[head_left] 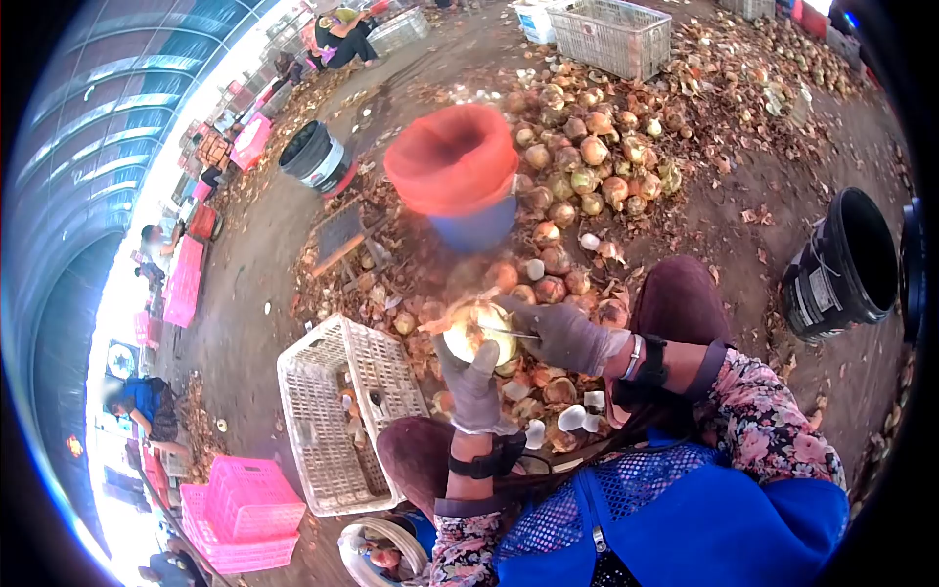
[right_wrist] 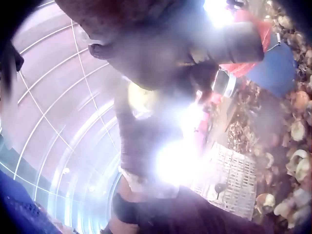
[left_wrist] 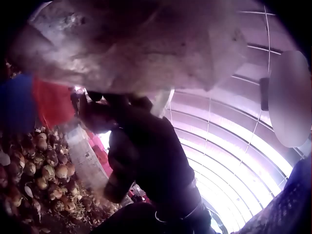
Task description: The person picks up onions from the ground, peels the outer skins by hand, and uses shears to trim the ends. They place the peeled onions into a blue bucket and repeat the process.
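In the head view my gloved left hand (head_left: 474,391) holds a pale, partly peeled onion (head_left: 468,338) from below, its thumb along the near side. Loose brown skin hangs at the onion's top left. My gloved right hand (head_left: 565,338) grips a small knife (head_left: 511,334), its thin blade lying across the right side of the onion; the handle is hidden in the fist. In the right wrist view the onion (right_wrist: 141,99) shows between the two hands, partly covered by the right hand. Dark, blurred gloves fill much of the left wrist view.
Unpeeled onions (head_left: 594,150) lie heaped ahead among dry skins. A blue bucket (head_left: 474,230) lined with a red mesh bag (head_left: 450,161) stands before me. A white crate (head_left: 337,421) sits left of my knees, a black bucket (head_left: 843,269) to the right, and pink crates (head_left: 240,514) lower left.
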A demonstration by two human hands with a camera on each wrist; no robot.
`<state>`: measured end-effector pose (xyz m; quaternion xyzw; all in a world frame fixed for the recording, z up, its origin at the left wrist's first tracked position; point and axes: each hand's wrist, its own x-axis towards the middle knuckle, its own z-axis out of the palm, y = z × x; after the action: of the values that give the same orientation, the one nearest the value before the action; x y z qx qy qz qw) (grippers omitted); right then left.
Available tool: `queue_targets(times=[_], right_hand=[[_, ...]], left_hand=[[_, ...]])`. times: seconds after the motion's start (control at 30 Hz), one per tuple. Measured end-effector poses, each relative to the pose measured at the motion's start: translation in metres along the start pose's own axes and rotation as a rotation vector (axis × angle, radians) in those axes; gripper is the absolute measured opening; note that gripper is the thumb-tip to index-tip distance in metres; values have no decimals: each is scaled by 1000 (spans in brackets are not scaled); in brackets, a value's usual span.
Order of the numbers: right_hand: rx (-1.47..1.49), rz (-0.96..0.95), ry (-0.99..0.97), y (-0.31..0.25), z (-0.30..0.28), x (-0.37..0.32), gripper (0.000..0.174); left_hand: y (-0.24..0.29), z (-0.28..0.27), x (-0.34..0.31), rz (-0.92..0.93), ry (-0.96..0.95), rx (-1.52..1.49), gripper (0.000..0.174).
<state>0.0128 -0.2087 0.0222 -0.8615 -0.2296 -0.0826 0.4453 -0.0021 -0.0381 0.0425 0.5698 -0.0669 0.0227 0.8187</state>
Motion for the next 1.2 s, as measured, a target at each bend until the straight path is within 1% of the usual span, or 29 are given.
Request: queue_targets(times=[0.03, 0.13, 0.2, 0.23, 0.27, 0.3, 0.33, 0.37, 0.43, 0.47, 0.57, 0.6, 0.7, 0.73, 0.8, 0.83, 0.87, 0.9, 0.93, 0.97, 1.0, 1.03, 1.1, 1.17, 1.2], right_hand=[[-18, -15, 30, 5, 8, -1, 68], [-111, 38, -64, 20, 26, -2, 62], [-8, 5, -3, 14, 24, -2, 55], [42, -10, 26, 10, 22, -2, 52], [-21, -51, 2, 25, 36, -3, 47], [-86, -91, -23, 52, 61, -4, 43], [-111, -127, -43, 57, 64, -4, 39], [-135, -164, -62, 61, 68, -3, 36], [-110, -229, -87, 39, 49, 9, 30], [-68, -293, 30, 46, 60, 11, 28], [-152, -308, -67, 67, 81, 11, 40], [-156, -293, -38, 71, 82, 11, 45], [-129, -213, -7, 73, 79, 10, 61], [-106, -161, -30, 69, 74, 10, 66], [-116, 55, -213, 53, 58, 10, 70], [-59, -112, -175, 60, 64, 15, 68], [-2, -275, -133, 72, 74, 19, 67], [54, -437, -91, 80, 79, 22, 65], [27, -442, -129, 66, 63, 22, 55], [224, -166, -346, 43, 29, 20, 50], [329, -127, -378, 21, -1, 18, 46], [438, -90, -410, 10, -20, 19, 42], [856, 291, -613, 35, -26, 16, 38], [965, 411, -634, 54, -20, 13, 32], [870, 334, -560, 59, -15, 13, 29]], left_hand=[[-1, 0, -2, 10, 12, 23, 80], [-5, -2, -5, 51, 58, 78, 84], [-10, -2, -7, 94, 98, 96, 88], [-13, -5, -7, 150, 76, 153, 90], [-16, -7, -6, 207, 54, 207, 93], [-19, -8, -5, 265, 32, 260, 95], [-3, 12, -9, 220, 93, 236, 90], [-3, 11, -9, 298, 86, 424, 91], [-5, 6, -10, 455, 68, 800, 94], [-7, 6, -9, 525, 80, 933, 96], [-24, -5, -6, 381, 95, 699, 99], [-23, -2, -5, 389, 89, 633, 94], [0, 1, -10, -20, 61, -62, 78], [-6, -4, -9, -46, 45, -128, 77], [-11, -2, -9, 63, 108, 76, 77], [-15, -1, -10, 117, 137, 178, 77], [-20, -11, -8, 345, 5, 565, 75], [-17, 1, -12, 248, 57, 418, 78], [-13, 3, -12, 178, 52, 315, 77], [-11, 1, -12, 109, 50, 211, 75], [-13, -9, -13, 43, 53, 114, 76], [-5, -6, -14, 6, 44, 15, 79], [14, -3, -14, -156, -67, -191, 84], [13, -4, -14, -171, -99, -188, 86], [12, -9, -13, -185, -125, -171, 86]])
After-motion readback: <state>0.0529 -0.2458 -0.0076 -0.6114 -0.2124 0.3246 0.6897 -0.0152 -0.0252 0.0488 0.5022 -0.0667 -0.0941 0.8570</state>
